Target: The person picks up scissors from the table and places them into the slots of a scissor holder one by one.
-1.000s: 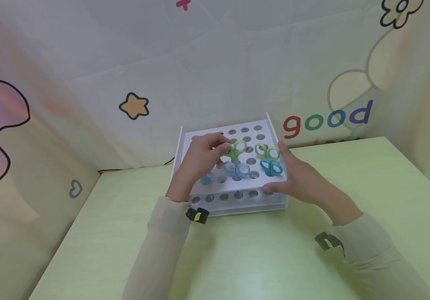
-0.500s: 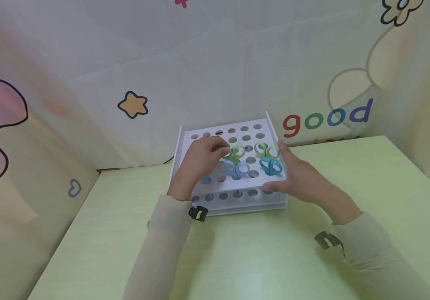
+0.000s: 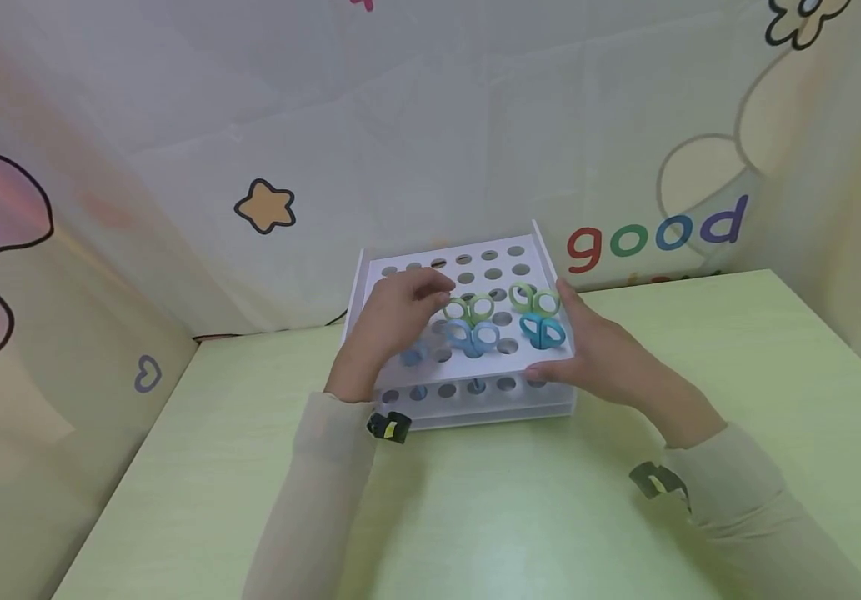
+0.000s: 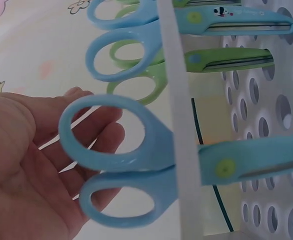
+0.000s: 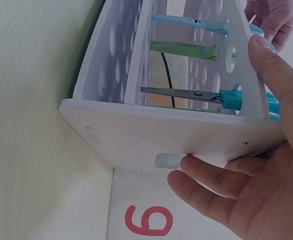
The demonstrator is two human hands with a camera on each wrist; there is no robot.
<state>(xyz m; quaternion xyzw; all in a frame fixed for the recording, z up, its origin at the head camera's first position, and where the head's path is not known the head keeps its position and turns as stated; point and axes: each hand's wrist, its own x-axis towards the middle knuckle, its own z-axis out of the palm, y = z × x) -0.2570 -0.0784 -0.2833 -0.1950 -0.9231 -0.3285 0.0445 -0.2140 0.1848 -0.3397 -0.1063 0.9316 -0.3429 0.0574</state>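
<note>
Several scissors hang handles-up in a white two-tier rack [image 3: 490, 364] with round holes. My left hand [image 3: 392, 312] hovers over the rack's left part, fingers loosely bent and holding nothing. Just right of its fingertips sits a pair of green scissors [image 3: 469, 318], with light blue scissors [image 3: 473, 338] in front. In the left wrist view, the nearest blue scissors [image 4: 159, 152] overlap that hand's fingers. My right hand [image 3: 610, 358] grips the rack's right side, thumb at the top board and fingers against the side panel. Beside it stand teal scissors [image 3: 542, 332] and other green scissors [image 3: 535, 304].
The rack stands on a pale green table [image 3: 490, 517], close to a patterned cloth backdrop [image 3: 415, 150]. A thin dark cord [image 3: 223, 336] runs along the table's back edge to the left of the rack.
My left hand has lowered the green scissors into a hole, let go of them and drawn slightly left. My right hand keeps its hold on the rack.
</note>
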